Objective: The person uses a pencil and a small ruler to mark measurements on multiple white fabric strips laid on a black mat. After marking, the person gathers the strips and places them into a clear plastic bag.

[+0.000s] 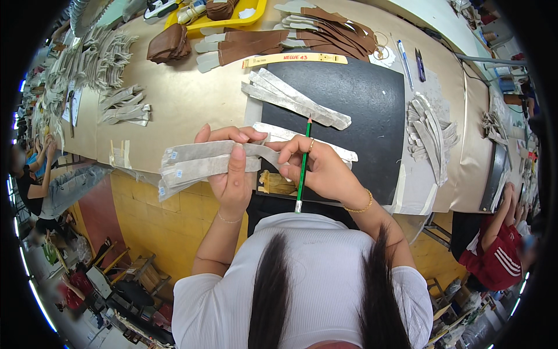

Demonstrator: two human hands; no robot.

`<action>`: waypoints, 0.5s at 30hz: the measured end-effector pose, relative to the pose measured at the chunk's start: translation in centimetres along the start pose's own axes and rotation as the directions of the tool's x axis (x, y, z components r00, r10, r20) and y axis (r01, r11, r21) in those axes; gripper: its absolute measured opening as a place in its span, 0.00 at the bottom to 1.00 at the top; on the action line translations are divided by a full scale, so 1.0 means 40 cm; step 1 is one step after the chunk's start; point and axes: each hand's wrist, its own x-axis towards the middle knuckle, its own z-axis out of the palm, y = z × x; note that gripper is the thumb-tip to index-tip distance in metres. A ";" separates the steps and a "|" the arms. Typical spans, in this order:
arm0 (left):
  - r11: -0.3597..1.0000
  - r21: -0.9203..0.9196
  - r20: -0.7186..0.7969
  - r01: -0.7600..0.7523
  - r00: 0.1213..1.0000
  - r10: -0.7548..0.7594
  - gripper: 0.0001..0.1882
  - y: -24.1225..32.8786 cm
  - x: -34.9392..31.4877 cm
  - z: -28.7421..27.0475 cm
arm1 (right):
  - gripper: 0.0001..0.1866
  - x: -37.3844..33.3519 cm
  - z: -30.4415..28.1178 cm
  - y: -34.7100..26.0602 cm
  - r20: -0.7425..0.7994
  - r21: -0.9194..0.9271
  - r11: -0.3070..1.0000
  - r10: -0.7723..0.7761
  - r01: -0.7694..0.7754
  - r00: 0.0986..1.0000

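Note:
My left hand [232, 174] is closed around a few long grey leather-like strips [195, 152], thumb on top. Their wide ends, marked with small blue-and-white labels, stick out to the left. At the other end, the fingers of my right hand [331, 171] pinch a narrow strip end. A green pencil [300, 192] is also held in my right hand, tip pointing away from me. Both hands are above the near edge of a black mat [372, 116]. Farther back on the mat lie more grey strips [296, 102], and another pale strip [337, 149] lies partly behind my hands.
A yellow ruler-like strip [273, 60] lies along the mat's far edge, with brown pieces [250, 46] behind it. Grey strips [427, 136] are heaped at right, near a pen [405, 64]. More strips [125, 107] lie left. A yellow tray [256, 17] stands behind. People work on both sides.

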 end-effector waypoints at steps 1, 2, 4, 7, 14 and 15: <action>0.999 -0.008 -0.010 0.037 0.999 -0.037 0.31 0.002 -0.001 -0.001 | 0.07 -0.003 0.000 -0.011 0.027 0.009 1.000 0.001 -0.001 1.000; 0.997 -0.017 -0.019 0.074 0.997 -0.074 0.31 0.004 -0.001 -0.003 | 0.06 -0.005 -0.002 -0.030 0.049 -0.046 0.998 0.033 -0.031 0.998; 0.993 0.026 -0.010 0.119 0.993 -0.118 0.32 0.002 -0.001 -0.014 | 0.04 -0.014 -0.010 -0.064 0.081 -0.156 0.984 0.101 -0.087 0.992; 0.971 0.167 0.005 0.171 0.985 -0.175 0.32 -0.002 0.008 -0.054 | 0.06 -0.023 -0.026 -0.055 -0.068 -0.244 0.968 -0.079 0.060 0.995; 0.905 -0.088 0.025 0.417 0.909 -0.416 0.35 0.007 0.017 -0.044 | 0.06 -0.022 -0.043 -0.019 -0.025 -0.072 0.995 -0.071 0.069 0.997; 0.886 -0.146 0.028 0.441 0.897 -0.442 0.35 0.013 0.016 -0.035 | 0.06 -0.019 -0.040 -0.020 -0.015 -0.087 0.995 -0.056 0.054 0.998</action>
